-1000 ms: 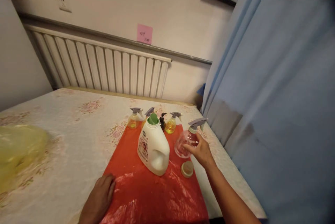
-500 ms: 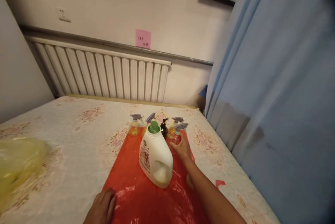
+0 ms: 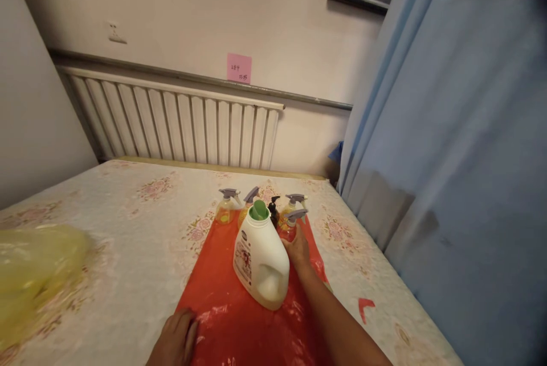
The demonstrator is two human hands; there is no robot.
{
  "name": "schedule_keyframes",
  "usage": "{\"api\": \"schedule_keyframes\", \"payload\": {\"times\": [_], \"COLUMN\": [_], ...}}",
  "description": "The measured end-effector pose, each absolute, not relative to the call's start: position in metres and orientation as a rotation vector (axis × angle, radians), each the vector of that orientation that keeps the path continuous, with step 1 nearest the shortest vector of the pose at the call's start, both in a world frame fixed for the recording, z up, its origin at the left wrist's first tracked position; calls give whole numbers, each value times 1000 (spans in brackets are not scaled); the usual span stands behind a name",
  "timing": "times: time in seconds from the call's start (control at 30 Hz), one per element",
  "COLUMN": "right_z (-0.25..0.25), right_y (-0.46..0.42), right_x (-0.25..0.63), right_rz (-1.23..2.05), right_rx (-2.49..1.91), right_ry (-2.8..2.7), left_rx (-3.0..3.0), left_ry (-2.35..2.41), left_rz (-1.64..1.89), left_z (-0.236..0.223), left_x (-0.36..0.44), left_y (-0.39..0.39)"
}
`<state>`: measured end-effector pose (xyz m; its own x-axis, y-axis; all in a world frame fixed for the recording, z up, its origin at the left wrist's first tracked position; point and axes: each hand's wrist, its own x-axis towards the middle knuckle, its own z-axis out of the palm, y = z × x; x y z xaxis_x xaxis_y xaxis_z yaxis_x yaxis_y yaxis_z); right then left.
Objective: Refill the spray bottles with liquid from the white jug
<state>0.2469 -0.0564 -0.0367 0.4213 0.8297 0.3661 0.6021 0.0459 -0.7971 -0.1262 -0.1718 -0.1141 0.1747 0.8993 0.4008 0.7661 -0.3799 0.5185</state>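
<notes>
My right hand [image 3: 298,249] is wrapped round the body of a spray bottle [image 3: 289,231] with a grey trigger head, at the far right of the red plastic bag [image 3: 231,297]. At the bag's left edge my left hand [image 3: 174,338] lies with its fingers curled together on the red plastic. Between my hands a white detergent jug [image 3: 260,263] with a green spout stands on the bag. Behind it are a black pump bottle [image 3: 274,212] and more spray bottles, one at the left [image 3: 225,209] and one at the right [image 3: 294,206].
A yellow plastic bag [image 3: 40,275] lies at the left on the flowered bed cover [image 3: 137,252]. A red scrap [image 3: 366,308] lies to the right. A radiator [image 3: 183,123] runs along the wall behind, and a blue curtain [image 3: 436,143] hangs at the right.
My right hand has closed round the spray bottle, where before its thumb and fingers were apart beside it. My left hand stays on the bag's edge. The view has shifted slightly.
</notes>
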Motion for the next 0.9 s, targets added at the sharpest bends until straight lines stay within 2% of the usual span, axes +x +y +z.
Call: {"api": "schedule_keyframes", "payload": {"times": [0.17,0.33,0.57,0.73,0.9], "right_z": [-31,-30,-66,-92,-89], "right_y": [-81,-143,-227,-237,-237], "right_x": [247,223,186,184,178], "right_rz": [218,191,228,298,273], "right_rx": [-1797,-1812,-1847,-1901,-1933], "right_ry": [-1116,-1075,-1115,-1140,-1152], "left_rx": [2212,2139,1967,1778,1716], "left_ry": [1591,1564,1600,1598,1579], "left_rz": [1016,1021,873,983,1102], "left_z": [-109,-100,-76,-54,-46], "left_x": [-125,-125,-128,-115,-86], "left_y": [-173,-174,-158,-110,-34]}}
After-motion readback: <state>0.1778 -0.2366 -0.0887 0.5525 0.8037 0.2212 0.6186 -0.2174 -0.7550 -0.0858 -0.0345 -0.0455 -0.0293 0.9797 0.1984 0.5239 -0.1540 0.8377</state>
